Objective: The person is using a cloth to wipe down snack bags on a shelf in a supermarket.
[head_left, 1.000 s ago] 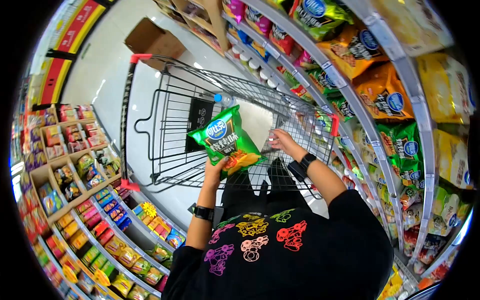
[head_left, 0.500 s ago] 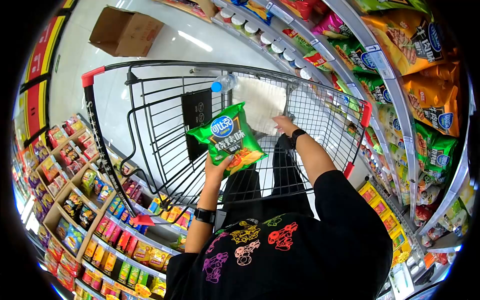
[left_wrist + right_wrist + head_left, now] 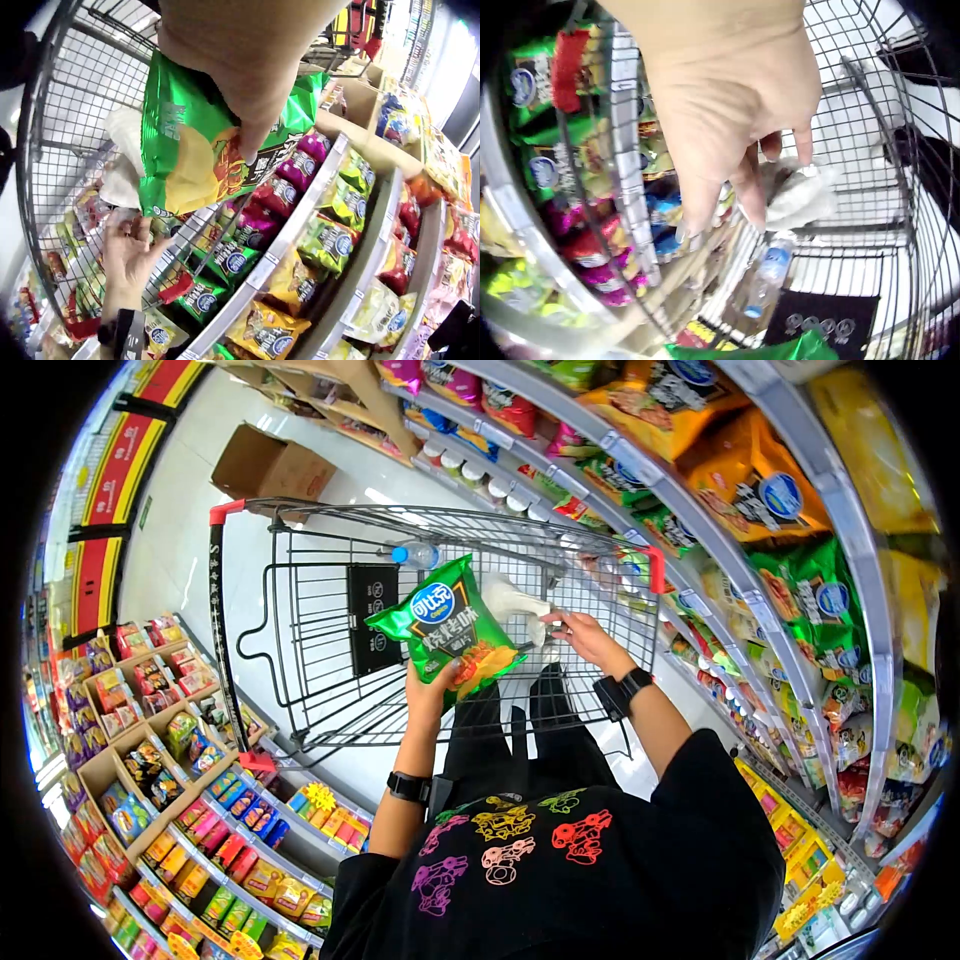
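My left hand (image 3: 428,695) grips a green bag of potato chips (image 3: 440,622) by its lower corner, thumb on the front, over the shopping cart (image 3: 224,630). The bag tilts and shows its blue logo and chip picture. With its fingers, my right hand (image 3: 592,643) pinches the edge of a white cloth-like bag (image 3: 508,600) inside the cart. That white bag (image 3: 802,201) is bunched and drawn up toward the fingers in the right wrist view. Beside it lies a clear water bottle (image 3: 415,554) with a blue cap.
Shelves of chip bags (image 3: 815,600) curve close along the right. On the left stand snack bins (image 3: 150,760) and more shelving. A cardboard box (image 3: 270,465) sits on the floor beyond the cart, near a black panel (image 3: 372,620) inside the basket.
My right hand reached down to the white bag, which lay flat, and now pulls its edge up so it bunches. My left hand still holds the chips in much the same place.
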A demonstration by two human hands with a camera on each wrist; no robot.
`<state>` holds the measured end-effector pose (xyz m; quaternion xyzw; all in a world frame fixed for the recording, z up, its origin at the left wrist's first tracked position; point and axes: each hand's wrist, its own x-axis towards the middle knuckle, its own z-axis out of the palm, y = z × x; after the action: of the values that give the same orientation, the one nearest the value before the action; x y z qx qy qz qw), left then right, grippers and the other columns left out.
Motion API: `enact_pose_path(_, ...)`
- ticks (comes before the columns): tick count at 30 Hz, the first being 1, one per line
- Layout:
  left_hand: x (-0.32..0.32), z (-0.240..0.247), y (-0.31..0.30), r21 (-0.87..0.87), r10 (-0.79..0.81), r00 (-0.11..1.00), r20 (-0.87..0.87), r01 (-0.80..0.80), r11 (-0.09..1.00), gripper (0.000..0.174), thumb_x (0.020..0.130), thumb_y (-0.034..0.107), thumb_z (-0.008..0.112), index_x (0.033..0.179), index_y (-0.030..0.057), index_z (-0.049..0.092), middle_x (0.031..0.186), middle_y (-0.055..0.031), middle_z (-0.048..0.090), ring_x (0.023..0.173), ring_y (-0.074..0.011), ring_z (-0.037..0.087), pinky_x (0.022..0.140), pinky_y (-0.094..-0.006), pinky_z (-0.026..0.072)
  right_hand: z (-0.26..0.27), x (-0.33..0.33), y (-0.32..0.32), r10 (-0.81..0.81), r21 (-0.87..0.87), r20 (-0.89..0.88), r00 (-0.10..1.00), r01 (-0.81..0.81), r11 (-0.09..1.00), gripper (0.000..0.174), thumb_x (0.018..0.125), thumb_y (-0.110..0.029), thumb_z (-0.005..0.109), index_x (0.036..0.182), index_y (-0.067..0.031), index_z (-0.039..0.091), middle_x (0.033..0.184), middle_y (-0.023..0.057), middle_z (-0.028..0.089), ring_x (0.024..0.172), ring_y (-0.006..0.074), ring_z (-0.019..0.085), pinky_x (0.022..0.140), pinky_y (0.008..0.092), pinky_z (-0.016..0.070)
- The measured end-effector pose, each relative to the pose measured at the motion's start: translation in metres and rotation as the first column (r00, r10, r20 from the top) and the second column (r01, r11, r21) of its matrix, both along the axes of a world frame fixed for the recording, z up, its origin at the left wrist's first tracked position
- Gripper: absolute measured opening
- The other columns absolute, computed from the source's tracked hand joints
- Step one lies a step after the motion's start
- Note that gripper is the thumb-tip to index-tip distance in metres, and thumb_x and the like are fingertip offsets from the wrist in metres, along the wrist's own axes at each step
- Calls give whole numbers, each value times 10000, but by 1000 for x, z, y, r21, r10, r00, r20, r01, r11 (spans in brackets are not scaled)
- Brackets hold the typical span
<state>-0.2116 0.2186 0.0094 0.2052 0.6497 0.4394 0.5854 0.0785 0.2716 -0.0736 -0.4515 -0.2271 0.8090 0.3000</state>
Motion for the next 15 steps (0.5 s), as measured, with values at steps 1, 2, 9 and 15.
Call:
enact_pose_path(1,9,7,-5,29,8,1000,8,-8,1000,399,729,54,679,1072,12,480,967,-65,582,838,-133,564,727,-249,455,17,13,-7,-18,81,-109,994,27,996,357,924,-296,427,1051,2,576,1158,76,525,1069,166,451,904,318,352)
enact_pose_path(2,18,14,-9,62,16,1000,18,-17,998,400,731,63,680,1073,13,480,961,-62,583,830,-130,564,719,-246,453,34,26,-14,-24,162,-217,976,61,985,364,931,-290,409,1059,10,571,1166,88,518,1076,180,447,911,319,348)
enact_pose_path(9,91,80,-34,224,-67,983,-170,105,969,425,701,38,683,1081,22,492,980,-55,576,865,-138,547,766,-274,447,219,80,-58,155,825,60,986,-136,548,427,782,-452,590,912,-54,672,1022,76,586,980,215,469,925,353,285)
enact_pose_path(15,146,140,-32,494,-320,935,-155,354,794,555,698,82,676,1194,2,440,1050,-79,553,933,-149,538,776,-286,457,324,43,-109,-155,823,548,822,-563,-77,312,728,-327,664,985,-154,629,1067,-4,579,1048,224,431,949,422,225)
